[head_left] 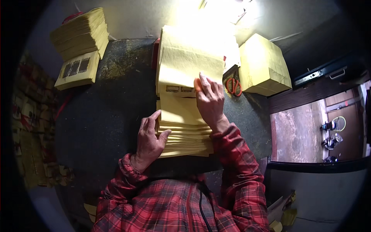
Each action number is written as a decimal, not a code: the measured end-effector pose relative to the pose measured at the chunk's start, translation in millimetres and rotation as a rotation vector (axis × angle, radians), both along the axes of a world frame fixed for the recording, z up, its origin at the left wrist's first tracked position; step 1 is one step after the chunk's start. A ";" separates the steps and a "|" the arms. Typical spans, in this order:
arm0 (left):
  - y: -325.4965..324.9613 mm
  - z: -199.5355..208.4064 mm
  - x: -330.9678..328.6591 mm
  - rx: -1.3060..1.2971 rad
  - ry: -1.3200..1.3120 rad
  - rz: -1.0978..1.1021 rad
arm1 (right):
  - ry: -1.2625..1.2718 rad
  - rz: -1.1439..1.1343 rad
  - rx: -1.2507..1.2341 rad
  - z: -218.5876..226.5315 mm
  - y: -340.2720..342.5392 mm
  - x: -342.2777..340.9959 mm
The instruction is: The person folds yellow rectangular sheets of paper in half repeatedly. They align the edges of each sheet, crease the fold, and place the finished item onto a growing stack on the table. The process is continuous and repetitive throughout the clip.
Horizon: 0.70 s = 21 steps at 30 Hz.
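Note:
A tall stack of yellow paper sheets [181, 65] lies in front of me, its near part fanned into stepped layers [185, 145]. Dark printed boxes show on one sheet around its middle. My right hand [210, 94] lies on the upper sheets near their right side, index finger stretched out. Something orange, perhaps a rubber finger cover, shows at its thumb side. At the left edge of the fanned layers rests my left hand [150, 137], thumb apart from the fingers and touching the paper.
Red-handled scissors [234, 86] lie right of the stack, beside a block of yellow paper [262, 65]. Another yellow paper pile [83, 33] stands at the far left, with a smaller printed bundle [77, 70] before it. A bright lamp [228, 9] glares at the back of the dark table [104, 116].

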<state>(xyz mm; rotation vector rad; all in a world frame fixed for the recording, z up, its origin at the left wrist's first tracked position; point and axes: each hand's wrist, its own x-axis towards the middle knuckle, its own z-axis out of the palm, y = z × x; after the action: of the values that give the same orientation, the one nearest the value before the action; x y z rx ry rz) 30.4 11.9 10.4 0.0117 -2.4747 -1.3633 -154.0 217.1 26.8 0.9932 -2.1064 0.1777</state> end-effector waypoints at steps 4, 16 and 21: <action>-1.0 -1.0 -5.2 -0.008 0.075 0.038 | -0.566 -0.031 0.182 -1.3 24.8 70.7; -0.5 -7.9 -7.8 -0.033 0.092 -0.006 | 0.038 -0.175 0.132 -0.2 -24.5 -45.5; -5.6 -6.4 -10.3 -0.021 0.036 -0.041 | 0.108 -0.070 0.000 3.2 -14.9 -37.0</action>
<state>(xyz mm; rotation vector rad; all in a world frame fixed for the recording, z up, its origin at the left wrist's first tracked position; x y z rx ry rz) 20.0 6.3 4.0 -0.0680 -2.4724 -1.3413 -191.0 202.2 30.0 0.9072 -2.0394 0.0866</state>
